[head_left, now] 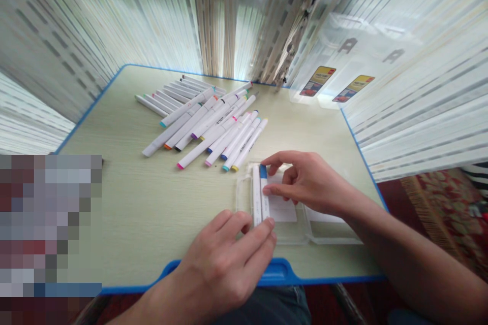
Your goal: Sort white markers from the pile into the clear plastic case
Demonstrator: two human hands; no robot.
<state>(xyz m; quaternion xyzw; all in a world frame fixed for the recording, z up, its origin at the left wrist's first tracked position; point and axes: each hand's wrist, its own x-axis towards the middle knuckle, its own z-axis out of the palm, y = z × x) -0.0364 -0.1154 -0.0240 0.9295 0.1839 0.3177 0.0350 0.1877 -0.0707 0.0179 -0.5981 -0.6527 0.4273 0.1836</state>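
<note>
Broadly, curtain: a pale string curtain [160, 35] surrounds the far edges, blurred and washed out by light.
Desk: the pale, blue-edged desk [133, 198] carries everything being handled; blocky pixels hide its lower left side.
Loose markers: a heap of white markers [213, 119] lies toward the far left, bodies slanted and overlapping, so an exact count is hard; most are turned alike, probably to show the coloured ends and keep them within reach.
Clear packaging: two see-through pieces [324, 51] stand at the far right corner, their outlines melting into the curtain.
Open case: the clear case [284, 241] lies spread near the front edge, likely so its tray can be reached from above; the right forearm cuts off part of its other half.
Right hand: the right hand [305, 180] has a narrow grip, thumb and forefinger on the upper part of the blue-capped marker [266, 208], perhaps to steer it straight.
Left hand: the left hand [224, 254] touches the markers' near ends, seemingly to steady them; whether it pinches or merely presses, I cannot tell.
Plain marker: another marker [256, 195] lies alongside in the case, its near tip covered by fingers.
</note>
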